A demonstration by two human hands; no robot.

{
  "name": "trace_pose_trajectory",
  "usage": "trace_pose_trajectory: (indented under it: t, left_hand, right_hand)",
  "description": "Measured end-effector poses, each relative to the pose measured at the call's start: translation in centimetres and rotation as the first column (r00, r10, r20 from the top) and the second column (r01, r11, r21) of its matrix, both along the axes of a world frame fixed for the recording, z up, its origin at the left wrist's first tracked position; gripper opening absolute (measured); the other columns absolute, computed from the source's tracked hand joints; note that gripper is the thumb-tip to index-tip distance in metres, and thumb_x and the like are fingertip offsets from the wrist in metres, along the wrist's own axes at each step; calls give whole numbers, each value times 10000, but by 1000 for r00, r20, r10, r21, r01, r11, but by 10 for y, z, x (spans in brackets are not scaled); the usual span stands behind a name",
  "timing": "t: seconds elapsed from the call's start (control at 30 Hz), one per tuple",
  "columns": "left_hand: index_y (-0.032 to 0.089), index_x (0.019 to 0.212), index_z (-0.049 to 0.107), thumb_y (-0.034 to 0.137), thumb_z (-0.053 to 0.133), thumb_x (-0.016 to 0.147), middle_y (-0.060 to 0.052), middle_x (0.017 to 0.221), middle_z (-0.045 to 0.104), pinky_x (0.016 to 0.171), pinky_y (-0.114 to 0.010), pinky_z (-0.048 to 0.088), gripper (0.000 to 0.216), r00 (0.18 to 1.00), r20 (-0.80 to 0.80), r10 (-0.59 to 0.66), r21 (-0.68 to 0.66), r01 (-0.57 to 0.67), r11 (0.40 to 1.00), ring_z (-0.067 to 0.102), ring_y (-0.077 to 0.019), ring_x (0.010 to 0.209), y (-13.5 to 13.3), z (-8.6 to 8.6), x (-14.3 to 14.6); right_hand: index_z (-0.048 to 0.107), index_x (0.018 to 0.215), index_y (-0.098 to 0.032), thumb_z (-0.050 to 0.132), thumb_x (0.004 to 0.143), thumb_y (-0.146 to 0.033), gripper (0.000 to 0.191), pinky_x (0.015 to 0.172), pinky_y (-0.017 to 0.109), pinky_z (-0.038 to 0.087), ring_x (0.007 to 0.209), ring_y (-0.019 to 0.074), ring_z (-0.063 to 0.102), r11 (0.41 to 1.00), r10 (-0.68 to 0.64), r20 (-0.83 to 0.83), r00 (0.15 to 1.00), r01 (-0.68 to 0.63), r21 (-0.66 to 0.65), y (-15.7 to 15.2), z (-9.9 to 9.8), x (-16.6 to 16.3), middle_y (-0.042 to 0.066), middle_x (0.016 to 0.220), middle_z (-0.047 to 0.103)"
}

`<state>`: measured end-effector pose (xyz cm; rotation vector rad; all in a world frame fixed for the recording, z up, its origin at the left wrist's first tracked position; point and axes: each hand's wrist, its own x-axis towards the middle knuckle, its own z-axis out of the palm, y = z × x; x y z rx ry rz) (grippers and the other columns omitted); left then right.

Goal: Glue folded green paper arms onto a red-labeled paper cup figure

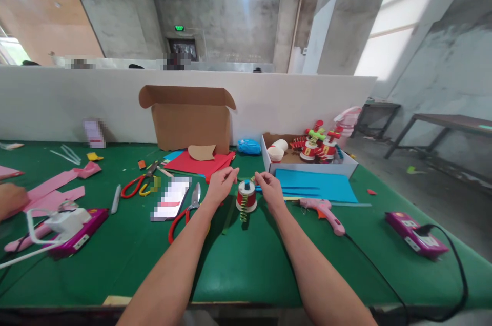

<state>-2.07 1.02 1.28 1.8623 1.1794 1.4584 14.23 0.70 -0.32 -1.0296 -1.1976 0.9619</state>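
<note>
A small red and white paper cup figure (246,197) with a green and yellow folded strip hanging down its front stands on the green table (246,264). My left hand (222,185) is just left of it with fingers pinched together at a thin green strip. My right hand (269,187) is just right of it, also pinched on that strip, which stretches between both hands above the cup. What the strip is made of is too small to tell.
Red-handled scissors (185,211) lie left of my left hand, another pair (140,184) further left. A pink glue gun (323,210) and blue paper (315,185) lie to the right. A white box (348,167) holds finished cup figures. Red paper (198,163), an open cardboard box (188,118), power strips (417,233).
</note>
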Motion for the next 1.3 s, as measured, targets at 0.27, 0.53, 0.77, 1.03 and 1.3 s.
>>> trace_pose_trajectory:
  t: [0.27, 0.53, 0.77, 1.03, 1.3]
  left_hand:
    - [204, 680, 667, 361, 646, 764, -10, 685, 663, 666, -268, 442, 179, 999, 52, -5, -28, 6, 1000, 559, -158, 662, 2, -1, 0]
    - [207, 1042, 635, 375, 678, 757, -85, 1103, 645, 923, -319, 437, 334, 955, 292, -52, -249, 128, 960, 570, -202, 1066, 10, -16, 6]
    - [215, 1076, 617, 370, 696, 754, -108, 1199, 604, 977, -347, 403, 366, 938, 347, 3, -355, 128, 926, 496, -246, 1224, 17, -36, 14]
    - [218, 1078, 619, 214, 692, 681, -110, 1204, 604, 1056, -393, 335, 404, 944, 328, -42, -394, 177, 902, 480, -259, 1249, 14, -32, 14]
    - [218, 1083, 626, 184, 713, 632, -110, 1168, 620, 1009, -398, 388, 460, 940, 332, -76, -414, 217, 884, 506, -267, 1204, 15, -35, 12]
  right_hand:
    - [527, 561, -217, 640, 705, -522, 356, 626, 287, 403, 598, 145, 478, 998, -53, 25, 998, 53, 21, 3, -2, 4, -22, 564, 519]
    - [572, 753, -219, 714, 616, -384, 258, 742, 282, 440, 795, 164, 567, 970, -158, -160, 974, 123, -209, 5, -12, -6, -1, 785, 616]
    - [554, 848, -231, 747, 569, -408, 383, 672, 259, 412, 862, 182, 592, 932, -144, -232, 962, 53, -358, 0, -16, -16, 24, 926, 652]
    - [536, 884, -229, 734, 521, -284, 417, 681, 277, 427, 849, 188, 589, 933, -114, -204, 972, 35, -359, 1, -15, -16, 26, 922, 625]
    - [538, 857, -219, 699, 484, -177, 408, 666, 258, 424, 775, 152, 560, 928, -73, -201, 977, -8, -372, -2, -10, -15, -1, 868, 592]
